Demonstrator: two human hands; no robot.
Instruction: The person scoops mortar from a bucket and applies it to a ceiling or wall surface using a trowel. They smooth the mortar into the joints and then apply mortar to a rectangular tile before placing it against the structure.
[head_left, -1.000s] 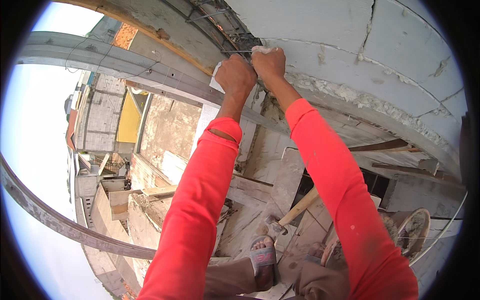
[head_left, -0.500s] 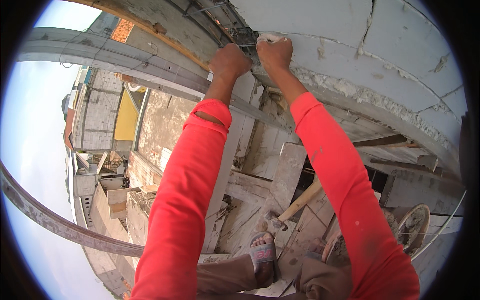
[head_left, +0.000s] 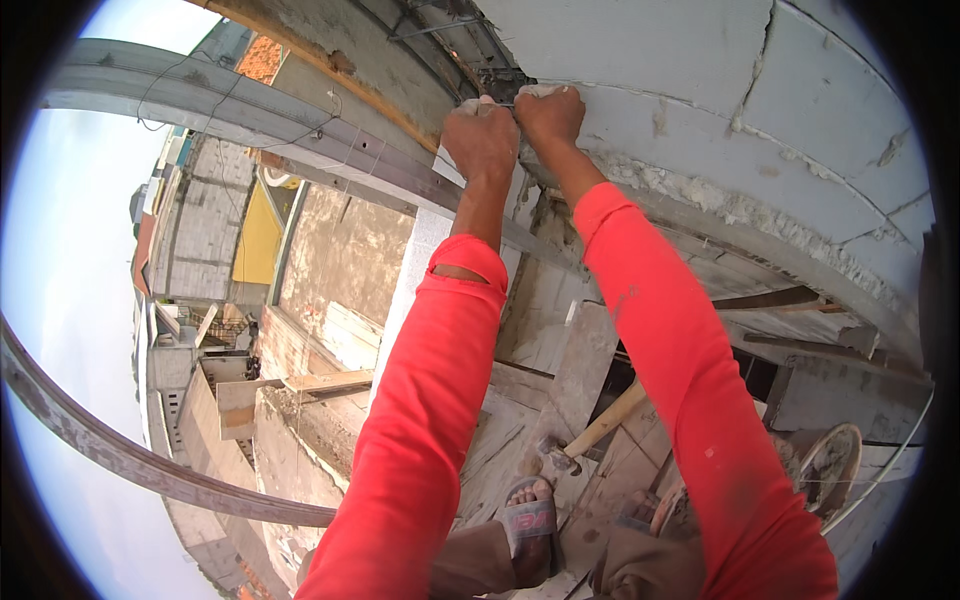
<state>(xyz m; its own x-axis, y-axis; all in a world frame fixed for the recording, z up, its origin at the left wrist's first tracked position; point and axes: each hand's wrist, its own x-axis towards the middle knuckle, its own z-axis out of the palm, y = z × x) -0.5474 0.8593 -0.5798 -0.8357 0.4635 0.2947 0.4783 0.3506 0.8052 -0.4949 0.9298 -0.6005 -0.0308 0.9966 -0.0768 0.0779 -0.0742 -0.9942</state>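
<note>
Both arms, in red sleeves, reach up to the corner where a pale block wall (head_left: 640,130) meets dark steel bars (head_left: 440,70). My left hand (head_left: 480,140) is closed, thumb uppermost, just below the bars. Close beside it, my right hand (head_left: 550,112) is also closed, against the lower edge of the blocks. A short thin dark line shows between the two fists. Whatever the fingers hold is too small or hidden to name.
A long grey metal beam (head_left: 240,110) crosses at left, with thin wire looped on it. Below lie a wooden-handled hammer (head_left: 605,418), boards and a round bucket (head_left: 832,465). My sandalled foot (head_left: 530,515) stands on planks. Rooftops and a deep drop show at left.
My left hand has shifted right and slightly down, nearer to my right hand. The right hand stays almost in place, still closed. The view has moved slightly.
</note>
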